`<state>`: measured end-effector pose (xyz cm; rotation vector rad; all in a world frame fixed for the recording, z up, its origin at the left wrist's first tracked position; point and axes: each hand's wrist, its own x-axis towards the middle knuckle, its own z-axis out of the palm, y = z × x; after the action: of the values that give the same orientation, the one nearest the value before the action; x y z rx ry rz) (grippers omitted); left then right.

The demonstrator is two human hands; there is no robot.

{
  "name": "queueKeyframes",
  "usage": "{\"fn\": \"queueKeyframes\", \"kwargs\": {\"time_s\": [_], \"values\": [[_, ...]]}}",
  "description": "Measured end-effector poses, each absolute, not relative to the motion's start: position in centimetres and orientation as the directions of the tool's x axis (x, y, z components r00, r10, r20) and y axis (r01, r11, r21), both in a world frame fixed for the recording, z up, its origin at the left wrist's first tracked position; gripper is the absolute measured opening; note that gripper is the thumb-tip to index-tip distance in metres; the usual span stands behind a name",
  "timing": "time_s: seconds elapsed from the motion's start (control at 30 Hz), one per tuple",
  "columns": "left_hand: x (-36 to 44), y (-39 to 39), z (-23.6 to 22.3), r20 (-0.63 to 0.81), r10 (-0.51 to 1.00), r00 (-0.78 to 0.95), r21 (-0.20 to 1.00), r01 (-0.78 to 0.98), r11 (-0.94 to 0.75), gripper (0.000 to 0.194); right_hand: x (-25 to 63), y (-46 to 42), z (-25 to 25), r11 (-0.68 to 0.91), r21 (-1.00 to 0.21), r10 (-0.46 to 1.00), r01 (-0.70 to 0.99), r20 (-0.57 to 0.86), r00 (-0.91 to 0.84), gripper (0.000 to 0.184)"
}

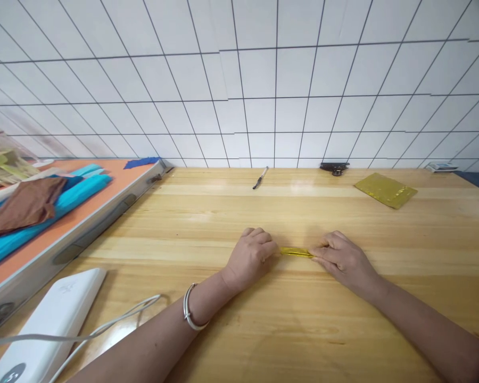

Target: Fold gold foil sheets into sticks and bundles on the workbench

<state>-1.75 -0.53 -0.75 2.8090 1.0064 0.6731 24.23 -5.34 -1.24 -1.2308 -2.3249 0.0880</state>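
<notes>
A narrow folded strip of shiny gold paper (296, 252) stretches between my two hands, just over the wooden table. My left hand (253, 255), with a silver bangle on its wrist, is closed on the strip's left end. At the right end, my right hand (345, 260) pinches the strip between thumb and fingers. Both ends are partly hidden by the fingers. Farther back on the right lies a flat stack of gold paper sheets (385, 190).
A pen (260, 177) and a black clip-like object (334, 168) lie near the tiled wall (295, 74). On the left are a white power bank (51, 324), a white cable (115, 319) and an orange-topped surface (122, 183) bearing brown cloth (26, 205) and blue rolls (59, 213).
</notes>
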Motion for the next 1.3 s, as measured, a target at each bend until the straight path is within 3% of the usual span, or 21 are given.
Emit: {"fn": "queueKeyframes", "kwargs": {"time_s": [0.17, 0.57, 1.0, 1.3], "values": [[-2.1, -0.4, -0.2, 0.280, 0.529, 0.801, 0.065, 0.534, -0.843, 0.013, 24.1, -5.4, -1.0, 0.604, -0.231, 0.775, 0.763, 0.392, -0.496, 0.017], [-2.2, -0.7, 0.6, 0.143, 0.489, 0.861, 0.011, 0.492, -0.870, 0.011, 23.7, -5.5, -0.8, 0.588, -0.223, 0.798, 0.777, 0.315, -0.514, 0.021], [-2.1, -0.2, -0.5, 0.217, 0.440, 0.871, 0.100, 0.429, -0.898, 0.020, 21.3, -5.1, -1.5, 0.609, -0.028, 0.758, 0.793, 0.317, -0.571, 0.021], [-1.3, -0.7, -0.8, 0.265, 0.507, 0.820, 0.058, 0.511, -0.858, 0.018, 21.1, -5.1, -1.8, 0.609, -0.030, 0.750, 0.793, 0.347, -0.563, 0.018]]}}
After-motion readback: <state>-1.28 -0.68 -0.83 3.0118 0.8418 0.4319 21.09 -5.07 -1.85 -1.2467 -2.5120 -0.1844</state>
